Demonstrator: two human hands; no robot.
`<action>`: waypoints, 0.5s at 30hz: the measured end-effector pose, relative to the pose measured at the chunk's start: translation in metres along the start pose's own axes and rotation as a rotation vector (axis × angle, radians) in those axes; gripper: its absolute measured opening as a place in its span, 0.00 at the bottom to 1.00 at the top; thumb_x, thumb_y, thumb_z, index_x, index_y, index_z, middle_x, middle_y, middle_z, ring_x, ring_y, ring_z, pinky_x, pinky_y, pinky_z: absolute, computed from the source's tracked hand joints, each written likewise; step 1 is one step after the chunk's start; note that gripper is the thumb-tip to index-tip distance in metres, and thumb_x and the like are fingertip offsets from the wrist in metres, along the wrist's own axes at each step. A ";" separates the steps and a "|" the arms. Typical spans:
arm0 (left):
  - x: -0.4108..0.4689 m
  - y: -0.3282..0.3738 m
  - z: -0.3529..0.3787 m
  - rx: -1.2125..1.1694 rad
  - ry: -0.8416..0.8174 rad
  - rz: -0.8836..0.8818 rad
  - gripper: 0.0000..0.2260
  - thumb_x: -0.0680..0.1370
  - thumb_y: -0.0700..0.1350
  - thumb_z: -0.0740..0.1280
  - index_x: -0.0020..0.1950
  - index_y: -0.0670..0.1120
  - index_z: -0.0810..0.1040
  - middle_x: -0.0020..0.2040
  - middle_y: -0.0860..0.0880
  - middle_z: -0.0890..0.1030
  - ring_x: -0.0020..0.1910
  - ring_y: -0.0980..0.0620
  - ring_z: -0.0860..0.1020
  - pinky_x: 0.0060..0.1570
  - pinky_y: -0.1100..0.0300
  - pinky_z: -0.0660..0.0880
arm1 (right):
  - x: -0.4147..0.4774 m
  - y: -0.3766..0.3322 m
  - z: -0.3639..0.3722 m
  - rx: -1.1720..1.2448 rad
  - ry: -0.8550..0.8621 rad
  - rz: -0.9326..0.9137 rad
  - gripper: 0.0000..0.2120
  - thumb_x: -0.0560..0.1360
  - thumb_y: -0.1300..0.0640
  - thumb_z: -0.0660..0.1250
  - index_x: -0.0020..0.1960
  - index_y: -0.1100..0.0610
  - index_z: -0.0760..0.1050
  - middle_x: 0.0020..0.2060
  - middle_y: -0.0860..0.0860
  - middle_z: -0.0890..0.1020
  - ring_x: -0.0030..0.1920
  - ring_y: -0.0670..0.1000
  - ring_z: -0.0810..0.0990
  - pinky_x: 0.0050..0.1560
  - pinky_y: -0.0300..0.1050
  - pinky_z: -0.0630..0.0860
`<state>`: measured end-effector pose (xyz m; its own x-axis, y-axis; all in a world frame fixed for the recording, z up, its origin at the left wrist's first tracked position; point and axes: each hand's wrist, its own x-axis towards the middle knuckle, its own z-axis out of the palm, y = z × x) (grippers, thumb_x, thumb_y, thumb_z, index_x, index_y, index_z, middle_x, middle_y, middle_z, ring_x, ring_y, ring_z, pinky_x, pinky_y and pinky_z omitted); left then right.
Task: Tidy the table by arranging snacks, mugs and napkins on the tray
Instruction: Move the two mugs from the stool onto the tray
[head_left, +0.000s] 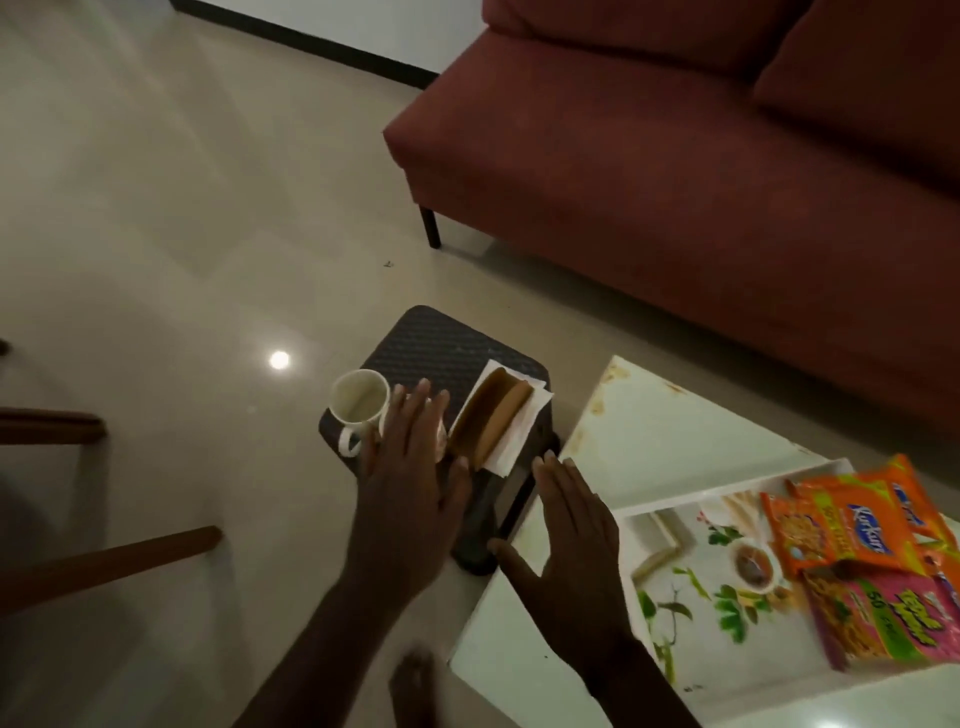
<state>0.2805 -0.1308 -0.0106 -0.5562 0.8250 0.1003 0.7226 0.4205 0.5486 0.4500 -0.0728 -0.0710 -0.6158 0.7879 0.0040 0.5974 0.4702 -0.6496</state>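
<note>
Left hand (410, 467) flat, released, over dark woven stool (441, 343) | right hand (566, 540) flat, released, at white table (649, 431) edge | white ceramic mug (358, 402) on stool

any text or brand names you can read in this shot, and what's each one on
"Kurkure": white script on a blue patch, on the orange snack packet lying on the tray.
"50": printed upside down on the pink snack packet below it; the yellow lettering beside it is too blurred to read.
Smaller print on both packets: too small and blurred.
The white mug and napkins: no text visible.
</note>
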 end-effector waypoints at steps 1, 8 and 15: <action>0.008 -0.020 -0.011 0.023 -0.006 -0.040 0.26 0.78 0.48 0.61 0.75 0.47 0.62 0.76 0.47 0.64 0.76 0.45 0.61 0.70 0.37 0.64 | 0.011 -0.014 0.010 0.000 -0.010 0.002 0.41 0.74 0.28 0.58 0.79 0.44 0.49 0.79 0.45 0.57 0.79 0.46 0.51 0.75 0.58 0.57; 0.063 -0.145 -0.047 0.070 -0.301 -0.112 0.40 0.70 0.44 0.76 0.76 0.48 0.58 0.73 0.46 0.67 0.69 0.46 0.70 0.62 0.53 0.69 | 0.086 -0.068 0.062 -0.118 -0.107 -0.017 0.52 0.66 0.33 0.71 0.79 0.47 0.46 0.78 0.46 0.59 0.79 0.48 0.49 0.76 0.63 0.47; 0.108 -0.198 -0.023 0.020 -0.489 -0.025 0.55 0.61 0.57 0.80 0.78 0.51 0.51 0.75 0.48 0.64 0.69 0.47 0.68 0.61 0.48 0.74 | 0.138 -0.067 0.098 -0.330 -0.201 -0.080 0.55 0.62 0.37 0.75 0.79 0.50 0.51 0.76 0.50 0.65 0.79 0.56 0.54 0.71 0.66 0.37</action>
<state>0.0684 -0.1340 -0.0889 -0.3190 0.8930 -0.3175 0.7218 0.4460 0.5293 0.2750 -0.0346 -0.1018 -0.7358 0.6655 -0.1252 0.6563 0.6553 -0.3741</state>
